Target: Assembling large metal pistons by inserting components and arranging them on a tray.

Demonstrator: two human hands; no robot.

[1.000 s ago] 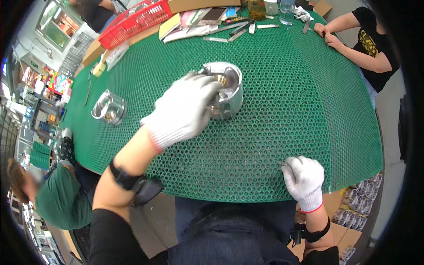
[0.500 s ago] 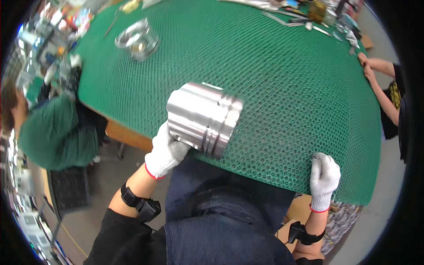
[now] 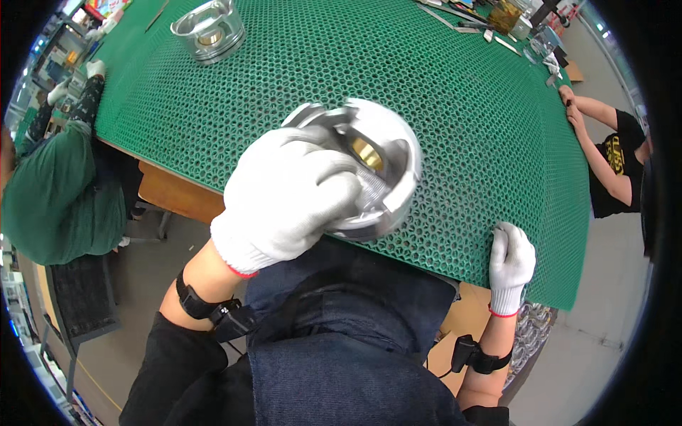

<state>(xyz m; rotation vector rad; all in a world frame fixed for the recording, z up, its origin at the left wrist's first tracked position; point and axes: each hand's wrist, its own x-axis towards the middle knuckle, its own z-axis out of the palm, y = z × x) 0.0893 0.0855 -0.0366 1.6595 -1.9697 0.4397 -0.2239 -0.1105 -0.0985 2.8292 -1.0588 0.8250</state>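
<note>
While the white-gloved right hand (image 3: pixel 510 257) is gripping the green mesh mat's (image 3: pixel 469 142) edge, the gloved left hand (image 3: pixel 284 199) is holding the shiny hollow metal piston (image 3: pixel 380 174) aloft. Inspection step, I'd say; turning it next needs a firm grip

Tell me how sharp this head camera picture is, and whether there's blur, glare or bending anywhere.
Head view: the metal piston in the gloved left hand is smeared by motion blur, its rim bright with glare; the green mesh mat and the second piston look sharper; the mat's edges bow with fisheye distortion, and a black rim darkens the corners; the right hand on the mat's edge is evenly lit.
</note>
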